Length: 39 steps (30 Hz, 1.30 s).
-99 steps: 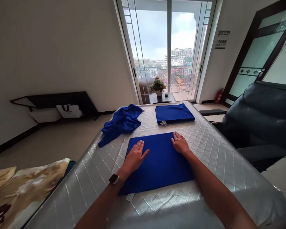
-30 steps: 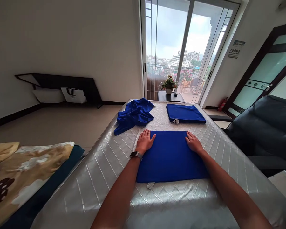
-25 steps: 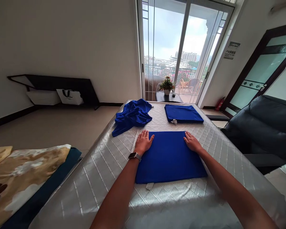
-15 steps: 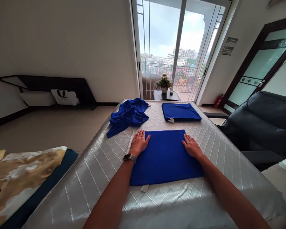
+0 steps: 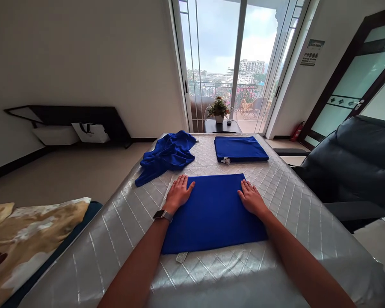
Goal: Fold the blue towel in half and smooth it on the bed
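A blue cloth (image 5: 216, 214), folded into a flat rectangle, lies in front of me with a small white tag at its near edge. My left hand (image 5: 179, 192) rests flat on its far left corner, fingers stretched out; a watch (image 5: 162, 215) is on that wrist. On the far right corner lies my right hand (image 5: 252, 196), also flat with fingers extended. Beyond them, a crumpled blue cloth (image 5: 168, 156) sits at the left, and a neatly folded blue stack (image 5: 240, 149) with white tags at the right.
All the cloths lie on a silvery quilted mattress (image 5: 122, 239). A black armchair (image 5: 359, 162) stands at the right, a patterned blanket (image 5: 41, 231) at the lower left. Past the mattress is a small dark table (image 5: 223, 126) with a potted plant (image 5: 219, 109), before a sliding glass door.
Both hands stay flat on the folded cloth's far corners. The view has shifted slightly, so the cloths and hands appear a little further left.
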Each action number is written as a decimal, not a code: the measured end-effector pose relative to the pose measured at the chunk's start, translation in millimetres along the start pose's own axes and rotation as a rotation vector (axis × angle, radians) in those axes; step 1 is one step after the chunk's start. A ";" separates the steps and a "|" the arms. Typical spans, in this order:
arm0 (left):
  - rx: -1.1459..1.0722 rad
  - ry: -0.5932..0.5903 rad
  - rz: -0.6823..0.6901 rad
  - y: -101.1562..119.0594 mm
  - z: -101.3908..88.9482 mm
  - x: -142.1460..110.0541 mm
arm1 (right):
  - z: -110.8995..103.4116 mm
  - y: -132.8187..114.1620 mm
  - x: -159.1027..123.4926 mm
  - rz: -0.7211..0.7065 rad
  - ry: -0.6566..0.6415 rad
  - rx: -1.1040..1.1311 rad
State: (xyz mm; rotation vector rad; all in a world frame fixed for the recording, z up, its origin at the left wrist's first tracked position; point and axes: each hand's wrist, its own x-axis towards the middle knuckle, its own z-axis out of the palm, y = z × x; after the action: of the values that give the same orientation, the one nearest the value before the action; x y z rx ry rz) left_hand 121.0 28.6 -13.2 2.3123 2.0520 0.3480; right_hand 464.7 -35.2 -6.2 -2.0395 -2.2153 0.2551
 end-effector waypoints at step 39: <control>0.042 -0.036 0.271 105.9 4.4 -42.6 | -6.0 -7.5 -2.9 0.026 0.014 0.085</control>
State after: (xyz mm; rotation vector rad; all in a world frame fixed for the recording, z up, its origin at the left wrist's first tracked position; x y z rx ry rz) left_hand 220.8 -26.5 -5.7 2.6058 1.7476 0.2692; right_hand 458.8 -38.3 1.3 -2.0215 -2.1327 0.3304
